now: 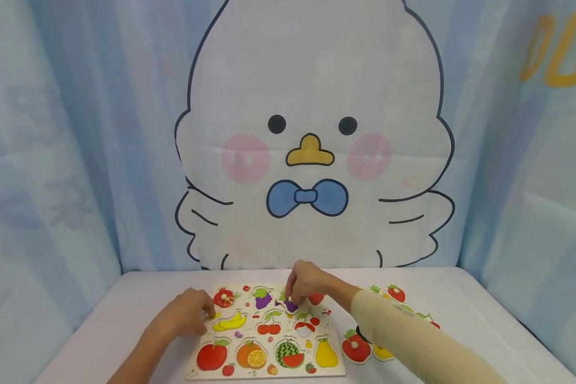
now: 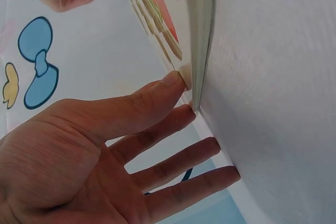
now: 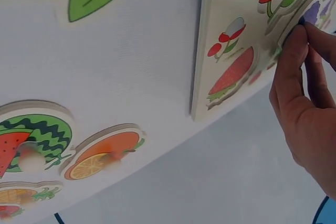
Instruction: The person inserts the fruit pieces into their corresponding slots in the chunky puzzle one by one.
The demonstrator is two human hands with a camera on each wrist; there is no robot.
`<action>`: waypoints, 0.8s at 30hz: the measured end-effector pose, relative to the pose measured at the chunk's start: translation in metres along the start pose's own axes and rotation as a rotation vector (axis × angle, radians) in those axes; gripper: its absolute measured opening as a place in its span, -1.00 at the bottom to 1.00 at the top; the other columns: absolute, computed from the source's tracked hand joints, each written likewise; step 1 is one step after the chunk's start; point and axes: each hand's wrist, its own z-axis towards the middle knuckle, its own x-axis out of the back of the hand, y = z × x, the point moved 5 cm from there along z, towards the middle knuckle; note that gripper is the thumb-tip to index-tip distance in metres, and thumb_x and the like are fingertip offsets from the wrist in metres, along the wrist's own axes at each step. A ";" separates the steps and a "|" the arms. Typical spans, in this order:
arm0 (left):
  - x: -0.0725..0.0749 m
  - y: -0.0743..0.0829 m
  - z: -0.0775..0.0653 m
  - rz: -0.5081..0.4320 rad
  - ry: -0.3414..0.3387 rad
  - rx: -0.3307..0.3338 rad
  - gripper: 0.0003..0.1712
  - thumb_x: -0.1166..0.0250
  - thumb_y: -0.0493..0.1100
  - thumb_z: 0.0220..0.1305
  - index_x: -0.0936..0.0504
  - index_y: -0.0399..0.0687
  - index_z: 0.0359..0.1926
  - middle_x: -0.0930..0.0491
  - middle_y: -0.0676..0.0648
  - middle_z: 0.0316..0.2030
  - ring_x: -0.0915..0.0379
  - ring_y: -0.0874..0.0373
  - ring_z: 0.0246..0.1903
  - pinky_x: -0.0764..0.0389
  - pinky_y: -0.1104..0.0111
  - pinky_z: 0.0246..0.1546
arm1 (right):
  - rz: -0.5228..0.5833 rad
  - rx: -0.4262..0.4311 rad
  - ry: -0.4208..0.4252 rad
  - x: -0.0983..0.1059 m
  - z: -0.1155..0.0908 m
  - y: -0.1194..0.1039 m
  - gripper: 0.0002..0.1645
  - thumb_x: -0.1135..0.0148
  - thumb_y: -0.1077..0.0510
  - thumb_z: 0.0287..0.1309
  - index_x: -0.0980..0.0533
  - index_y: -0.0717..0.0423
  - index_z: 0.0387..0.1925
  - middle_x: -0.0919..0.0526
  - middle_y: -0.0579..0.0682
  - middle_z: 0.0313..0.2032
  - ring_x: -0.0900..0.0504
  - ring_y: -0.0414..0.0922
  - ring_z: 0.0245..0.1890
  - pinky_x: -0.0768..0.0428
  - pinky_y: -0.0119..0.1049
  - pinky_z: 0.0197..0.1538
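Note:
A fruit puzzle board (image 1: pixel 249 373) lies on the white table with pictures of fruit across it. Over its back row, my right hand (image 1: pixel 304 280) pinches a purple grape puzzle piece (image 1: pixel 292 308) between thumb and fingertips. In the right wrist view that hand (image 3: pixel 304 87) partly covers the grape piece (image 3: pixel 312 13), which is low over the board (image 3: pixel 198 82). My left hand (image 1: pixel 184 314) is at the board's left edge. In the left wrist view, its thumb and index fingertip touch the board's edge (image 2: pixel 202 51), and the other fingers extend nearly straight beside it.
Loose knobbed pieces are to the board's right, including a red apple (image 1: pixel 356 348) and a strawberry (image 1: pixel 396 293); my right sleeve (image 1: pixel 413 341) hides part of the group. The right wrist view shows a watermelon piece (image 3: pixel 58 129) and an orange piece (image 3: pixel 118 148). A printed curtain (image 1: pixel 312 240) stands behind the table.

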 end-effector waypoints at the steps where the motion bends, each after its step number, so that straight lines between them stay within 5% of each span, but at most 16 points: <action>1: 0.000 0.000 0.000 0.003 0.000 -0.001 -0.71 -0.51 -0.35 -0.14 -0.69 0.00 -0.34 -0.61 0.02 -0.28 -0.38 0.07 -0.24 -0.56 0.06 -0.08 | 0.000 -0.001 0.002 -0.001 0.002 -0.002 -0.84 -0.46 0.36 -0.15 -0.63 0.08 -0.57 -0.65 -0.03 -0.53 -0.64 -0.12 -0.50 -0.65 -0.28 -0.32; 24: 0.000 0.000 -0.001 0.012 0.013 0.004 -0.72 -0.52 -0.34 -0.13 -0.70 0.01 -0.33 -0.61 0.03 -0.29 -0.38 0.07 -0.23 -0.56 0.06 -0.06 | 0.038 0.010 -0.031 -0.019 0.023 -0.041 -0.90 -0.42 0.37 -0.08 -0.63 0.17 -0.54 -0.66 0.00 -0.55 -0.68 -0.07 -0.52 -0.67 -0.23 -0.31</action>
